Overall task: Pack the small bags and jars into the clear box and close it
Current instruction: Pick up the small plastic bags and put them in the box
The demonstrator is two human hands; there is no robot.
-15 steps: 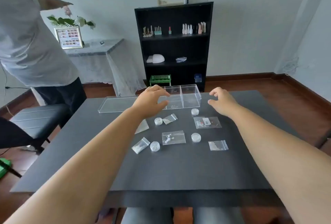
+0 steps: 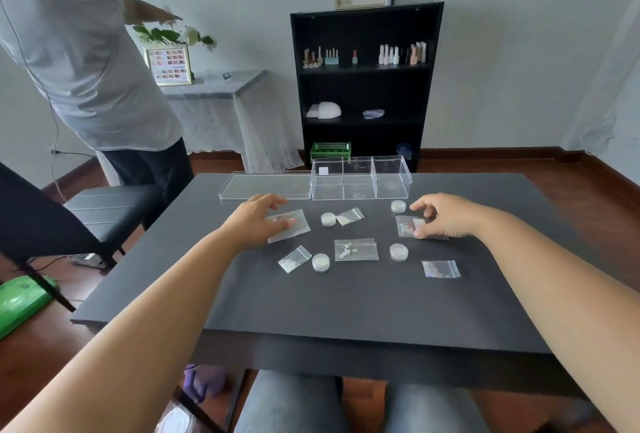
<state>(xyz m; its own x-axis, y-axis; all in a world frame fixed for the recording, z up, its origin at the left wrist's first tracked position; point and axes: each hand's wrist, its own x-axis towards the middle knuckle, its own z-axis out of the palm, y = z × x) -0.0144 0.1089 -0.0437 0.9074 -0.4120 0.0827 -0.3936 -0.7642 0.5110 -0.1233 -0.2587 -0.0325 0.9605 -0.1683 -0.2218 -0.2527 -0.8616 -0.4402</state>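
The clear box (image 2: 360,178) with three compartments stands open at the table's far edge, its lid (image 2: 265,185) lying flat to its left. Several small clear bags and round jars are scattered on the dark table (image 2: 346,308). My left hand (image 2: 258,219) rests with fingers spread on a bag (image 2: 294,228) at the left. My right hand (image 2: 441,216) has its fingers and thumb curled around a bag (image 2: 405,226) at the right, which lies on the table. A jar (image 2: 398,206) sits just beyond it. Other bags (image 2: 356,249) (image 2: 441,269) and jars (image 2: 320,262) lie nearer me.
Another person (image 2: 79,62) stands at the left beside a black chair (image 2: 104,204). A black shelf unit (image 2: 363,86) with bottles stands behind the table. A green object (image 2: 20,301) lies on the floor at the left. My knees show below the table's near edge.
Both hands have dropped from near the clear box down toward me onto the bags, left onto the left bag, right onto the right bag.
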